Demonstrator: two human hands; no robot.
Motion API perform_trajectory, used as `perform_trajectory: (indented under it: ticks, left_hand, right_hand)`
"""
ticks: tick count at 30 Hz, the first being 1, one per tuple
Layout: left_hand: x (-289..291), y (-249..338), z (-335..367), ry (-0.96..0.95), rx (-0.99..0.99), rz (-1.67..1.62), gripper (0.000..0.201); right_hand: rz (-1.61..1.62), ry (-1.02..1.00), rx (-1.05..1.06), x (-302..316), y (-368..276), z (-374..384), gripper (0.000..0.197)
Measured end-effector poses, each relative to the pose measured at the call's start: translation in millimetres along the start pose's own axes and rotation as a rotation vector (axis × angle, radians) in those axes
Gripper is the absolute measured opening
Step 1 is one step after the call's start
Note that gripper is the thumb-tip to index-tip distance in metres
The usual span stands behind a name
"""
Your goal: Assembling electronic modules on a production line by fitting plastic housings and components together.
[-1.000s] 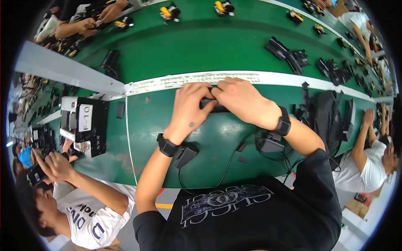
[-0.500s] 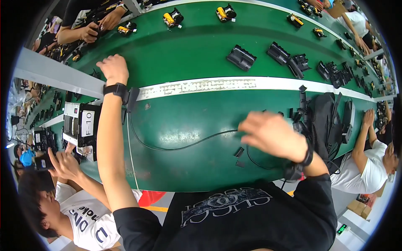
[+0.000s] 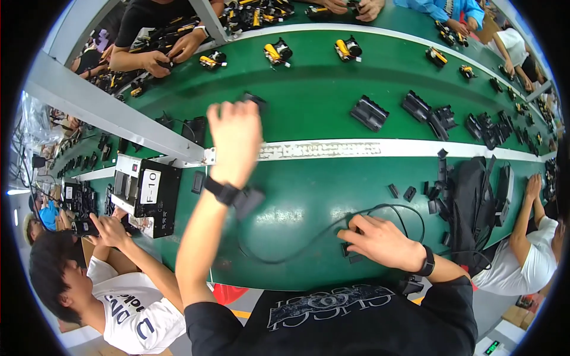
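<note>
My left hand (image 3: 236, 133) reaches over the white rail onto the far green belt. Its fingers are curled, and a black plastic shell (image 3: 255, 99) shows at the fingertips, partly hidden by them. On that wrist is a black band with a black box (image 3: 248, 203), blurred, from which a thin black cable (image 3: 285, 260) runs across the near green table. My right hand (image 3: 383, 242) rests low on the table, fingers bent down over a small black piece (image 3: 347, 249), which the fingertips partly cover. Another small piece (image 3: 355, 259) lies beside it.
A white rail (image 3: 320, 148) divides table and belt. Black shells (image 3: 369, 113) and yellow-black assemblies (image 3: 277, 52) sit on the belt. A labelled black machine (image 3: 157, 196) and grey post (image 3: 119, 110) stand left. A black bag (image 3: 469, 207) lies right. Co-workers sit on both sides and opposite.
My left hand has moved right along the belt, and a black shell now shows at its fingertips. My right hand has come down onto the small pieces. The cable now loops to the right; the view has shifted.
</note>
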State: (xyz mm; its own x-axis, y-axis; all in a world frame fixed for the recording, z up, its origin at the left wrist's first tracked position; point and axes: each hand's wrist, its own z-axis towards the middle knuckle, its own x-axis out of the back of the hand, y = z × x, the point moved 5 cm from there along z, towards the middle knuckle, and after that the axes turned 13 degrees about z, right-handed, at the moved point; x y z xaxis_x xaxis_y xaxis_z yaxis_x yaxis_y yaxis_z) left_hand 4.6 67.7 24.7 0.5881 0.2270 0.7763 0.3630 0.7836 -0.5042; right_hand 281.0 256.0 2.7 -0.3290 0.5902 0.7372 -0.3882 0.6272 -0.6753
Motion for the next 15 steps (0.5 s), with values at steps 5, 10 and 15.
perform_trajectory:
  ticks: [5,10,15]
  left_hand:
    - [59.5,56.6,-60.4,-0.003,-0.136,-0.423,0.011]
    - [69.5,73.3,-94.5,-0.049,-0.160,-0.654,0.018]
    - [51.5,80.6,-101.5,-0.041,-0.173,-0.824,0.023]
  right_hand:
    - [0.024,-0.018,0.092,-11.0,-7.4,2.0,0.024]
    - [0.093,-0.060,0.076,-13.2,-6.7,3.5,0.020]
    - [0.310,-0.020,-0.093,19.0,0.9,13.2,0.014]
